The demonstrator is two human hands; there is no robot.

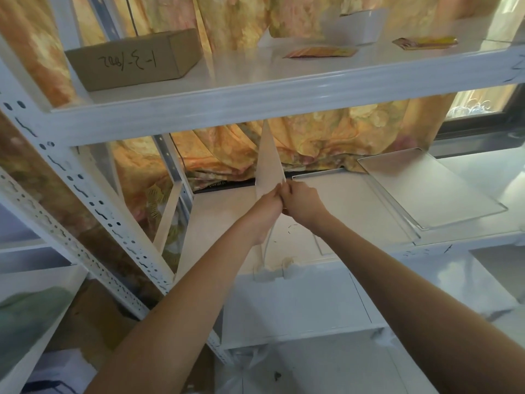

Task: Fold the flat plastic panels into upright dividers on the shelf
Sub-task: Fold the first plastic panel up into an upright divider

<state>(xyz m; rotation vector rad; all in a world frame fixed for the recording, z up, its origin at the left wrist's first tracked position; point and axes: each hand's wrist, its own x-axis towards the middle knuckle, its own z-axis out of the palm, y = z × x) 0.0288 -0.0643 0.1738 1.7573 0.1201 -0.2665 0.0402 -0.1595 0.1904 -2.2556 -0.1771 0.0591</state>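
- While your left hand (268, 204) and right hand (302, 204) meet over the middle of the shelf board (355, 203), both are closed in a narrow pinch on the lower front edge of the upright panel (268, 163), knuckles touching.
- Your left fingers wrap the panel's near edge from its left side; your right fingertips press it from the right, at the fold where it meets its flat base.
- That panel stands almost vertical, tilted a little left, its tip reaching up to the underside of the upper shelf (284, 86).
- Its base lies flat on the board beneath your wrists and runs toward the front edge, where a tab (265, 273) hooks over the lip.
- A second flat panel (431, 189) lies unfolded toward the board's right end, well apart from your hands, with its far corner near the back edge.
- Near the board's left end another divider (167, 214) stands leaning beside the perforated post (85, 194).
- On the upper shelf, a cardboard box (136, 59) sits at the left end, two colourful packets (321, 52) lie toward the right, and a white bin (356, 27) stands at the back edge.
- A floral curtain (326, 137) hangs behind the rack.
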